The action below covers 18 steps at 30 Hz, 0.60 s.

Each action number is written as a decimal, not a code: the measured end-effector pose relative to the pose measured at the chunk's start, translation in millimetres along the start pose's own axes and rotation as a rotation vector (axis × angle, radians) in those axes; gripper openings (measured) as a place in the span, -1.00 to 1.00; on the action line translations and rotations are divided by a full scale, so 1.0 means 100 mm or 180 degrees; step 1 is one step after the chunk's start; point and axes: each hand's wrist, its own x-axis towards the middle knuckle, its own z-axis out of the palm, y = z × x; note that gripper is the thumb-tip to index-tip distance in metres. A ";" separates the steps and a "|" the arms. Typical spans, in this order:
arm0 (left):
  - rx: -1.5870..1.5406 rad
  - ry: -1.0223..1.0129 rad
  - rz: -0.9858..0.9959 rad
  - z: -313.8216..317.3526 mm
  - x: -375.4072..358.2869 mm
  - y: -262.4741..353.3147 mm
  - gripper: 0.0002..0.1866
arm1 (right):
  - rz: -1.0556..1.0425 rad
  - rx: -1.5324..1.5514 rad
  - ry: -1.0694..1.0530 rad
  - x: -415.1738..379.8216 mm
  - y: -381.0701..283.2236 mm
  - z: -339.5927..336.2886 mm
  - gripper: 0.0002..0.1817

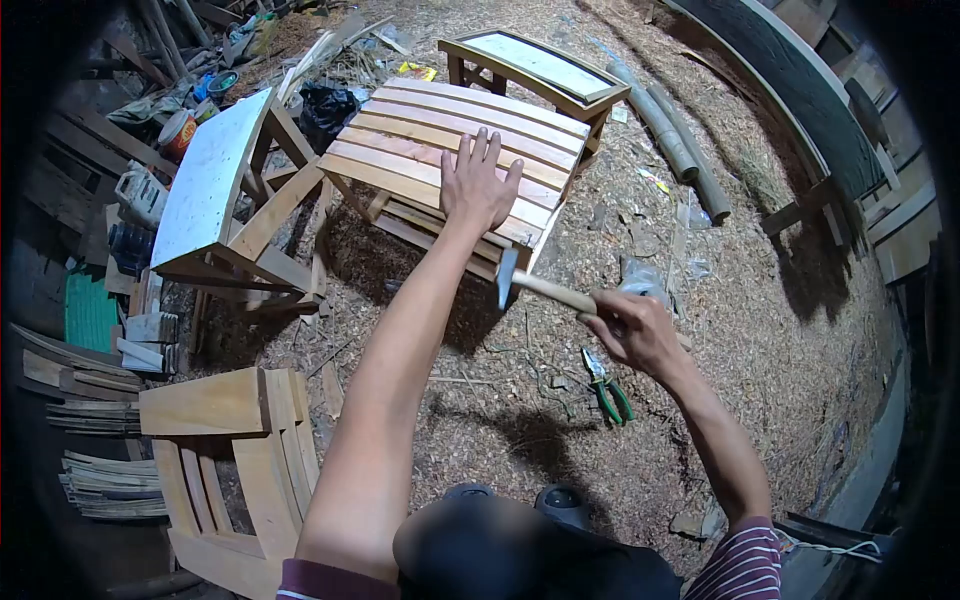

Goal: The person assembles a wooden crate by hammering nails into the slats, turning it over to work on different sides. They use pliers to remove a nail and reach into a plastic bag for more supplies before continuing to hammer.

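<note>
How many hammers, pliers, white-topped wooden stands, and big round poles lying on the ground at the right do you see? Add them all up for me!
Hammer: 1
Pliers: 1 pair
White-topped wooden stands: 2
Big round poles on the ground: 2
Total: 6

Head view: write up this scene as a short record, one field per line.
Left hand: the left hand lies flat, fingers spread, on the slatted table
Right hand: the right hand grips the hammer by its wooden handle
Hammer head: near the table's near edge; contact unclear
Worked piece: slatted table, pale wooden slats
Nearby furniture: white-topped table to the left, another behind
Loose tool: green-handled pliers, on the ground
Ground: floor strewn with wood shavings
</note>
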 end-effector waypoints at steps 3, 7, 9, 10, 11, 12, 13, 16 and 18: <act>-0.0032 0.0093 0.0063 0.03 -0.01 -0.01 -0.30 | 0.0442 -0.0372 -0.0571 0.01 0.15 -0.02 -0.82; -0.0061 0.0140 0.0050 0.02 -0.02 -0.03 -0.31 | -0.0333 -0.0178 0.0054 -0.07 0.11 0.07 -0.78; -0.0092 0.0137 0.0067 0.04 -0.06 -0.01 -0.31 | 0.0342 -0.0312 -0.0183 0.00 0.24 0.05 -0.77; -0.0112 0.0150 0.0080 0.04 -0.07 -0.01 -0.31 | 0.0473 -0.0484 -0.0596 0.03 0.18 -0.01 -0.76; -0.0125 0.0187 0.0075 0.03 -0.03 -0.02 -0.31 | 0.0243 -0.0395 -0.0739 0.00 0.16 -0.01 -0.79; -0.0123 0.0165 0.0080 0.03 -0.04 -0.03 -0.31 | -0.0029 -0.0235 -0.0427 -0.04 0.07 0.00 -0.80; -0.0119 0.0148 0.0074 0.03 -0.05 -0.04 -0.31 | -0.0276 -0.0081 -0.0124 -0.07 -0.02 0.00 -0.81; -0.0125 0.0208 0.0085 0.05 -0.03 -0.02 -0.31 | 0.0405 -0.0056 -0.0464 0.02 0.19 -0.04 -0.78; -0.0128 0.0194 0.0096 0.03 -0.03 -0.01 -0.31 | 0.0136 -0.0538 -0.0554 0.05 0.20 -0.09 -0.74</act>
